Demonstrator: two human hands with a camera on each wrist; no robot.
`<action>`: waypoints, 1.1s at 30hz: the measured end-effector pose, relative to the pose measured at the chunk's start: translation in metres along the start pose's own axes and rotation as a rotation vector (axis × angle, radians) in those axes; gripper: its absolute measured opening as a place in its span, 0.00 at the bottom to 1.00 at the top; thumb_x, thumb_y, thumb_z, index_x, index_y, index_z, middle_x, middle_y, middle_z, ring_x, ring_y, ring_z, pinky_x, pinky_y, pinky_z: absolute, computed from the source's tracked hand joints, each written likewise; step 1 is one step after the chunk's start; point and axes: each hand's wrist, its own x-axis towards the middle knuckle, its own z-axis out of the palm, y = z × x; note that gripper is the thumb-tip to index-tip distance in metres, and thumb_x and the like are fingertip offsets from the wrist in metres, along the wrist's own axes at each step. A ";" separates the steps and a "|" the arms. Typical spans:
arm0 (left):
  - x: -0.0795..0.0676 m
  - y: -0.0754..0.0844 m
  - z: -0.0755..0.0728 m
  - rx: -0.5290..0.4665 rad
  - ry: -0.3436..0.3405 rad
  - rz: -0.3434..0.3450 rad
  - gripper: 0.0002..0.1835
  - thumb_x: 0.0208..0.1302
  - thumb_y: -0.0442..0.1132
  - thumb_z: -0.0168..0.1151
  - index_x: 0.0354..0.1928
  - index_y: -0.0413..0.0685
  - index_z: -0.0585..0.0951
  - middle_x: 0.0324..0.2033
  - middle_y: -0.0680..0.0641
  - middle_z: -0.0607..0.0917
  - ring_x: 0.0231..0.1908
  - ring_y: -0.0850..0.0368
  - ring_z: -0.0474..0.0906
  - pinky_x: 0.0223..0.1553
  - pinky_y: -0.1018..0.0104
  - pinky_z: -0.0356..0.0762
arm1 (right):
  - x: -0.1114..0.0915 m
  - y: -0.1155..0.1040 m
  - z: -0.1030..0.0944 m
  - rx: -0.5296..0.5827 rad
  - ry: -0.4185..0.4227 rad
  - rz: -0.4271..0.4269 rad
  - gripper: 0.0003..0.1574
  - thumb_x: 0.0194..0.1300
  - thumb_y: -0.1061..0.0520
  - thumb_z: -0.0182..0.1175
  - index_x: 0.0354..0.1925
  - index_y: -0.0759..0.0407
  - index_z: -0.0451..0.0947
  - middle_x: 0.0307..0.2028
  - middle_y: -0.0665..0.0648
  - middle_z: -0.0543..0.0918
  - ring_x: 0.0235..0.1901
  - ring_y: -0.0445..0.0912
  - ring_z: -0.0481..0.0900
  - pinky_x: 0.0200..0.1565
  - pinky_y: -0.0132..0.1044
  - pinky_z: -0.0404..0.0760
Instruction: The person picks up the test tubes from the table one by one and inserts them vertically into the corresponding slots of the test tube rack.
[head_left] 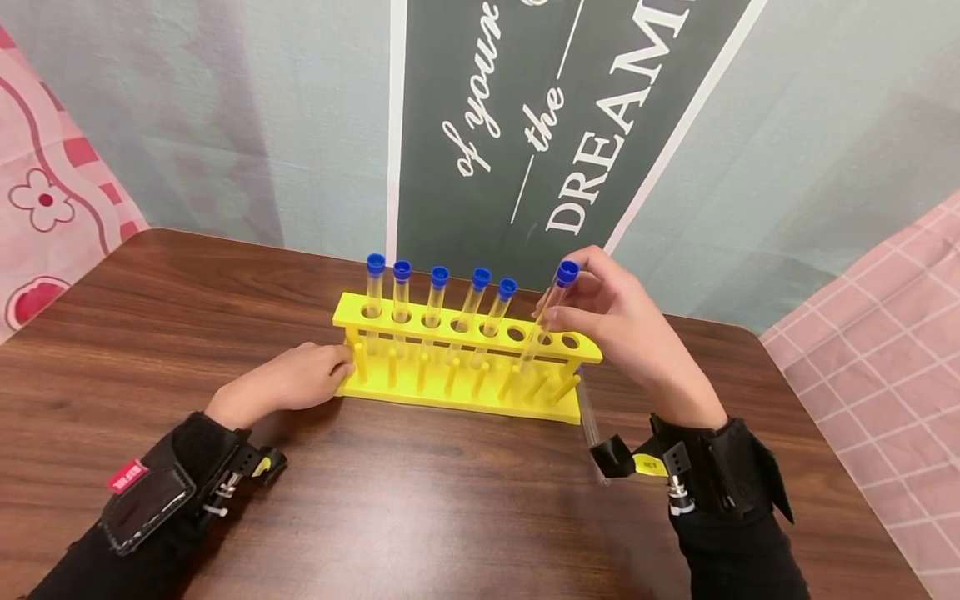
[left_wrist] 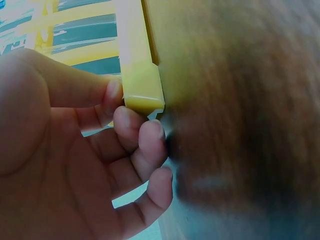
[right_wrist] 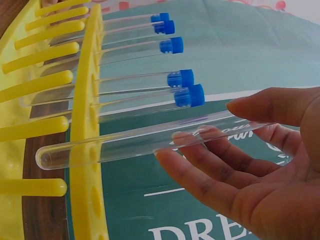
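Note:
A yellow test tube rack (head_left: 465, 400) stands on the table, with several blue-capped clear test tubes (head_left: 438, 292) upright in its left and middle holes. My left hand (head_left: 303, 377) holds the rack's left end; in the left wrist view, thumb and fingertips pinch the yellow base corner (left_wrist: 142, 85). With thumb and fingers, my right hand (head_left: 611, 312) grips another capped test tube (head_left: 551, 302) near its top, tilted over the rack's right part. In the right wrist view this tube's rounded lower end (right_wrist: 47, 157) reaches past the top board (right_wrist: 87, 200); its cap is out of view there.
One more test tube (head_left: 590, 417) lies on the brown wooden table (head_left: 450, 508) at the rack's right end, partly behind the right wrist camera (head_left: 613, 457). Behind the table hangs a grey-green cloth (head_left: 315, 125) with a dark lettered panel (head_left: 465, 217).

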 end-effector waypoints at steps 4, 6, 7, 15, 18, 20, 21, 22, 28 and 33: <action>0.000 -0.001 0.000 0.002 0.002 -0.003 0.09 0.67 0.35 0.46 0.27 0.44 0.70 0.17 0.49 0.63 0.18 0.57 0.60 0.22 0.66 0.60 | 0.001 -0.006 -0.001 0.030 0.006 -0.004 0.16 0.61 0.67 0.56 0.45 0.64 0.62 0.35 0.67 0.78 0.38 0.54 0.79 0.42 0.40 0.77; 0.000 -0.001 0.000 0.001 0.002 -0.004 0.09 0.67 0.35 0.46 0.27 0.44 0.69 0.17 0.50 0.63 0.18 0.57 0.60 0.22 0.66 0.60 | 0.002 -0.009 -0.002 0.046 0.007 -0.004 0.16 0.61 0.67 0.56 0.45 0.63 0.62 0.36 0.67 0.78 0.38 0.55 0.79 0.42 0.40 0.77; 0.000 -0.001 0.000 -0.001 0.003 -0.003 0.09 0.67 0.35 0.46 0.27 0.44 0.70 0.17 0.50 0.63 0.18 0.57 0.60 0.22 0.66 0.60 | 0.002 -0.010 -0.003 0.052 0.007 -0.005 0.16 0.61 0.67 0.56 0.44 0.62 0.62 0.36 0.67 0.78 0.38 0.55 0.79 0.42 0.40 0.78; 0.000 -0.001 0.000 0.013 0.016 0.006 0.10 0.67 0.35 0.46 0.25 0.45 0.68 0.17 0.50 0.63 0.18 0.57 0.60 0.22 0.66 0.60 | 0.009 -0.020 -0.005 0.128 0.021 -0.002 0.18 0.60 0.67 0.58 0.45 0.60 0.62 0.38 0.70 0.76 0.39 0.58 0.78 0.40 0.42 0.78; 0.000 0.000 0.000 0.007 0.012 0.005 0.10 0.67 0.35 0.45 0.26 0.45 0.68 0.17 0.49 0.64 0.17 0.57 0.59 0.22 0.66 0.59 | 0.011 -0.024 -0.004 0.128 0.027 0.006 0.18 0.60 0.67 0.58 0.45 0.57 0.62 0.38 0.70 0.76 0.39 0.58 0.78 0.40 0.42 0.78; -0.001 0.000 0.000 0.005 0.009 0.006 0.10 0.67 0.35 0.45 0.26 0.45 0.68 0.17 0.49 0.64 0.17 0.57 0.59 0.22 0.66 0.59 | 0.013 -0.026 -0.004 0.116 0.035 0.010 0.18 0.60 0.67 0.58 0.45 0.58 0.62 0.37 0.69 0.76 0.39 0.57 0.78 0.40 0.42 0.78; 0.000 0.000 0.000 0.004 0.008 0.007 0.11 0.67 0.35 0.45 0.26 0.45 0.68 0.17 0.49 0.64 0.17 0.57 0.59 0.22 0.66 0.59 | 0.014 -0.027 -0.004 0.110 0.039 0.007 0.18 0.60 0.67 0.58 0.45 0.59 0.62 0.37 0.69 0.76 0.39 0.57 0.78 0.40 0.42 0.78; -0.001 0.000 0.000 0.003 0.008 0.006 0.11 0.68 0.35 0.45 0.25 0.45 0.68 0.17 0.49 0.64 0.17 0.57 0.59 0.22 0.66 0.59 | 0.015 -0.027 -0.004 0.101 0.046 0.005 0.18 0.60 0.68 0.57 0.45 0.59 0.62 0.37 0.69 0.77 0.39 0.58 0.78 0.39 0.41 0.78; -0.001 0.001 0.000 0.001 0.009 0.002 0.10 0.67 0.35 0.45 0.26 0.44 0.69 0.17 0.49 0.64 0.17 0.57 0.59 0.22 0.66 0.59 | 0.019 -0.027 -0.003 0.053 0.063 -0.022 0.16 0.60 0.69 0.57 0.43 0.58 0.63 0.34 0.67 0.77 0.37 0.56 0.79 0.38 0.39 0.78; 0.000 0.001 0.001 0.000 0.010 -0.001 0.10 0.67 0.34 0.45 0.27 0.43 0.69 0.17 0.49 0.64 0.17 0.57 0.60 0.22 0.67 0.59 | 0.022 -0.022 -0.001 0.059 0.061 -0.043 0.17 0.58 0.72 0.56 0.42 0.59 0.62 0.34 0.68 0.76 0.37 0.56 0.79 0.38 0.40 0.79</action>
